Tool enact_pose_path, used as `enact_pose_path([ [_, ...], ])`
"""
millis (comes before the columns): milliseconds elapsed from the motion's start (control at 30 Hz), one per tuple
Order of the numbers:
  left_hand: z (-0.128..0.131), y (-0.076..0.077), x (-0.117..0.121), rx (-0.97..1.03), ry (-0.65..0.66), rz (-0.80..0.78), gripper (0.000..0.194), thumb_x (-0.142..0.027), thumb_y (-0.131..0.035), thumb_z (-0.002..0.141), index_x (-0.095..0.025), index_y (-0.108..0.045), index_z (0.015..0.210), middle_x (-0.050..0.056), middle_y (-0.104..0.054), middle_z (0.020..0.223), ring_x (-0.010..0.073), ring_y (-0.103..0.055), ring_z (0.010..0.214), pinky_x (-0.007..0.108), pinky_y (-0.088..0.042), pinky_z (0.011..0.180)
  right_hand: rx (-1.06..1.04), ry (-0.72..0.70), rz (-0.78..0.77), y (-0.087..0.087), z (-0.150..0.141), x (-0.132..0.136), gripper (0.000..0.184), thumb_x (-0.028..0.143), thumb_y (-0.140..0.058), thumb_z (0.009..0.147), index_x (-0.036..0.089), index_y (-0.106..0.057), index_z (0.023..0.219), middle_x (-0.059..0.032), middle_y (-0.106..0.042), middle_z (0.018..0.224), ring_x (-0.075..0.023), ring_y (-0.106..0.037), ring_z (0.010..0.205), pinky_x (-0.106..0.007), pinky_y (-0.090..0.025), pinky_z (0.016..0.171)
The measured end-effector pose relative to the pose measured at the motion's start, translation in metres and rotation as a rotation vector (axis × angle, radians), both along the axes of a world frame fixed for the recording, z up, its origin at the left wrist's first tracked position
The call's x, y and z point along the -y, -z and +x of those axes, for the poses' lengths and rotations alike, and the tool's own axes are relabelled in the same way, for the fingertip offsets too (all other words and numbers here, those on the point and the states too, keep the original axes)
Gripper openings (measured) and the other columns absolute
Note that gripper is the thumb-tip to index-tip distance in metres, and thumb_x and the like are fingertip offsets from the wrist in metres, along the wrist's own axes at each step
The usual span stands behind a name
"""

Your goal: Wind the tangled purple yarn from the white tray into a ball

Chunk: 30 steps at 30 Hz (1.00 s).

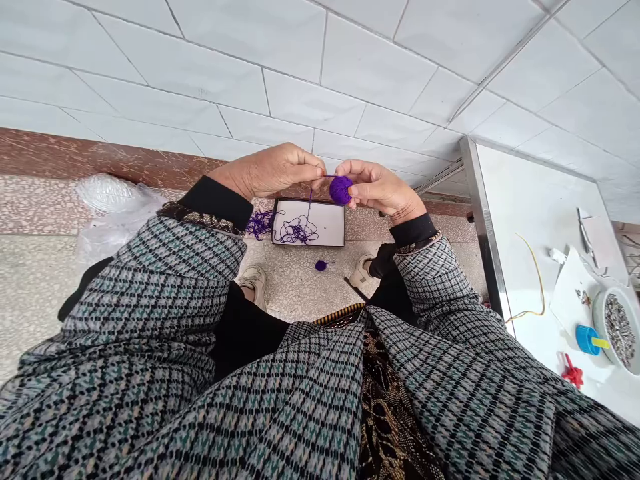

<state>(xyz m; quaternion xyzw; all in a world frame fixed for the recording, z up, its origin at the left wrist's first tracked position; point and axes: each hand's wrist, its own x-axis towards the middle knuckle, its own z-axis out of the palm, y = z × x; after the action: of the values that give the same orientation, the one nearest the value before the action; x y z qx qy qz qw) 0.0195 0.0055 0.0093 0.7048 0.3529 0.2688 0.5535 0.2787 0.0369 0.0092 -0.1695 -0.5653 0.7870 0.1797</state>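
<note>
hands (pixel 326 179) pinch a round, tightly wound, deep purple yarn ball (pixel 341 191) and its taut strand (pixel 329 176).

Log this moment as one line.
left hand: pinching purple yarn | right hand: holding purple ball | loose yarn: in tray | small ball: on floor

I have the yarn ball (pixel 341 191) in the right hand (pixel 377 190), its strand (pixel 327 176) reaching the left hand (pixel 280 170). Below me, the tray (pixel 331 223) lies on the floor (pixel 295 293), loose yarn (pixel 297 233) in it and to its left; a second ball (pixel 321 265) sits nearer me. On the table (pixel 515 200), at right, the cap (pixel 586 339) sits left of the bowl (pixel 599 323)
</note>
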Motion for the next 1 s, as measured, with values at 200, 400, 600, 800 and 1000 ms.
enact_pose_path([
  [200, 0.031, 0.01, 0.008, 0.198, 0.089, -0.19, 0.036, -0.044, -0.072, 0.101, -0.019, -0.065, 0.076, 0.005, -0.067, 0.079, 0.0162, -0.065, 0.079, 0.033, -0.057, 0.089, -0.078, 0.414, 0.119, -0.005, -0.011, 0.002, 0.058, 0.05, -0.092, 0.09, 0.019, -0.054, 0.12, -0.0033, -0.067, 0.107, -0.0093, -0.066, 0.081, -0.021, -0.062, 0.078],
  [400, 0.03, 0.0, 0.012, 0.126, 0.081, -0.113, 0.033, -0.033, -0.068, 0.103, -0.016, -0.067, 0.074, 0.008, -0.064, 0.075, 0.017, -0.064, 0.071, 0.032, -0.056, 0.079, 0.437, 0.583, 0.513, 0.0, -0.009, -0.009, 0.027, 0.032, -0.074, 0.102, 0.017, -0.054, 0.111, -0.0039, -0.062, 0.103, -0.0119, -0.062, 0.089, -0.022, -0.056, 0.078],
  [600, 0.008, 0.006, 0.001, 0.106, 0.043, -0.136, 0.032, -0.028, -0.071, 0.099, -0.015, -0.064, 0.071, 0.007, -0.059, 0.072, 0.0129, -0.055, 0.061, 0.028, -0.048, 0.065, 0.367, 0.113, 0.447, -0.013, 0.01, -0.002, 0.056, 0.054, -0.086, 0.086, 0.017, -0.057, 0.116, -0.0048, -0.064, 0.103, -0.0115, -0.054, 0.08, -0.024, -0.048, 0.069],
  [800, 0.028, -0.003, 0.008, 0.042, 0.134, -0.074, 0.033, -0.034, -0.071, 0.096, -0.016, -0.065, 0.069, 0.008, -0.064, 0.074, 0.0143, -0.055, 0.064, 0.031, -0.047, 0.068, 0.106, 0.718, 0.312, -0.007, -0.008, -0.006, 0.063, 0.071, -0.077, 0.092, 0.023, -0.05, 0.122, -0.0062, -0.06, 0.113, -0.0151, -0.059, 0.089, -0.026, -0.055, 0.077],
  [1000, 0.021, -0.016, 0.013, -0.009, 0.121, -0.075, 0.032, -0.035, -0.07, 0.092, -0.019, -0.063, 0.066, 0.008, -0.061, 0.071, 0.0179, -0.056, 0.066, 0.037, -0.05, 0.072, 0.416, 0.074, 0.354, -0.005, -0.001, -0.001, 0.055, 0.042, -0.096, 0.087, 0.018, -0.053, 0.111, -0.0013, -0.059, 0.094, -0.0097, -0.053, 0.078, -0.018, -0.042, 0.062],
])
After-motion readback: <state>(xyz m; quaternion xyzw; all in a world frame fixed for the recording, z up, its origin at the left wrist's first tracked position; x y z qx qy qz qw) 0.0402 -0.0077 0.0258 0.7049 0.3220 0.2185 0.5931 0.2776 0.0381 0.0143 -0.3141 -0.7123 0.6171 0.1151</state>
